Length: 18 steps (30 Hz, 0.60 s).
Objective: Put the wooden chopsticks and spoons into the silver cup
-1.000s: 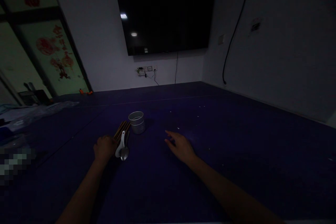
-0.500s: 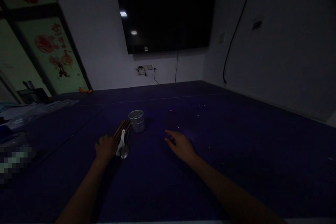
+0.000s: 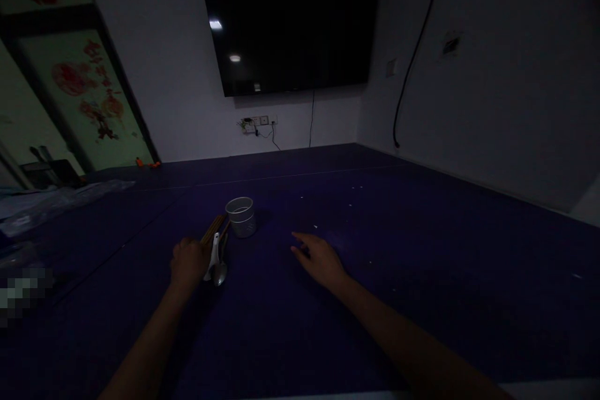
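Note:
My left hand (image 3: pixel 190 264) is closed round the near ends of several wooden chopsticks (image 3: pixel 212 229); the grip itself is partly hidden behind my fingers. Just right of it lie a white spoon (image 3: pixel 214 250) and a metal spoon (image 3: pixel 219 274), close together. A thin brown stick, perhaps another chopstick, lies beside the white spoon. Beyond the spoons a grey cup-shaped holder (image 3: pixel 242 219) with small holes near its base stands upright. To the right, my right hand (image 3: pixel 321 259) hovers over or rests on the purple surface, thumb and fingers apart, holding nothing.
The purple surface (image 3: pixel 290 337) reaches to the walls, with small white scraps (image 3: pixel 315 226) scattered on it. Clear plastic wrapping (image 3: pixel 65 200) lies at the far left. A large dark television (image 3: pixel 295 31) hangs above several wall sockets (image 3: pixel 257 121). The room is dim.
The chopsticks by my left hand are drawn into a tighter bundle, and its fingers look more closed. My right hand keeps its pose. The whole view has shifted slightly.

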Motion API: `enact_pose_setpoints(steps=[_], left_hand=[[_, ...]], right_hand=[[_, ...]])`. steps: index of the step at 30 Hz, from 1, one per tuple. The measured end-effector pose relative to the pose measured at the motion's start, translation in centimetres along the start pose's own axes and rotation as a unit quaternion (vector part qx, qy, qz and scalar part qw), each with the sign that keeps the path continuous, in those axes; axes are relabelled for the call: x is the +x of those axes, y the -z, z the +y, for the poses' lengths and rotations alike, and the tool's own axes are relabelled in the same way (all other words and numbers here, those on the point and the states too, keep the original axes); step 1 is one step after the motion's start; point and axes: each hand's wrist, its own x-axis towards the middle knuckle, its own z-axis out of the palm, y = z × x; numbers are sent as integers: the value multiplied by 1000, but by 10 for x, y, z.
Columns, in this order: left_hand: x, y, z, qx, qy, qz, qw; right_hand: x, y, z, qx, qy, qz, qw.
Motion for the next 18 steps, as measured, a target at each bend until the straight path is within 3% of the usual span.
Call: enact_pose_setpoints(steps=[8, 18], left_hand=[[-16, 0, 26, 12, -2, -20, 1000], [-18, 1, 32, 18, -26, -8, 999]], right_hand=[[0, 0, 0, -8, -5, -7, 1000], [0, 0, 0, -12, 1, -6, 1000]])
